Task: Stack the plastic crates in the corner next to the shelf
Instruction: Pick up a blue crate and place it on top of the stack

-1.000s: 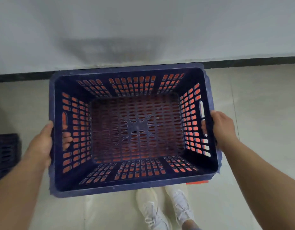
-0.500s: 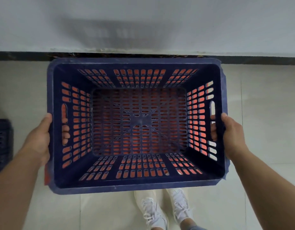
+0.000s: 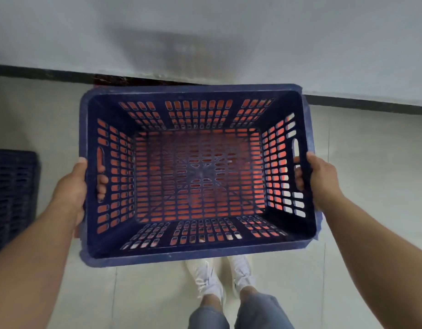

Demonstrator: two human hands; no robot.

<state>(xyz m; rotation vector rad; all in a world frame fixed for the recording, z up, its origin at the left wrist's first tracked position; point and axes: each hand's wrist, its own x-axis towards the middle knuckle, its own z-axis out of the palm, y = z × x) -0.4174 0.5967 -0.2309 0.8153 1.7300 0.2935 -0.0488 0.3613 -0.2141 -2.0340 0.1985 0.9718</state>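
Observation:
I hold a dark blue slotted plastic crate [image 3: 195, 254] level in front of me, open side up and empty. My left hand [image 3: 73, 188] grips its left handle slot, fingers curled through to the inside. My right hand [image 3: 320, 179] grips the right handle slot the same way. Orange-red colour shows through the slots of the floor and walls, from an orange crate [image 3: 195, 176] directly beneath; whether the blue crate rests in it or hovers above it I cannot tell. Another dark blue crate [image 3: 12, 191] sits on the floor at the left edge.
A pale wall [image 3: 205, 32] with a black skirting strip [image 3: 371, 104] runs just behind the crate. The floor [image 3: 362, 233] is light tile. My white shoes [image 3: 219, 276] and jeans stand directly under the near rim.
The blue crate has shifted a little right and lower in view. More orange shows through its slots, and the crate on the left floor has come further into sight. Both grips are unchanged.

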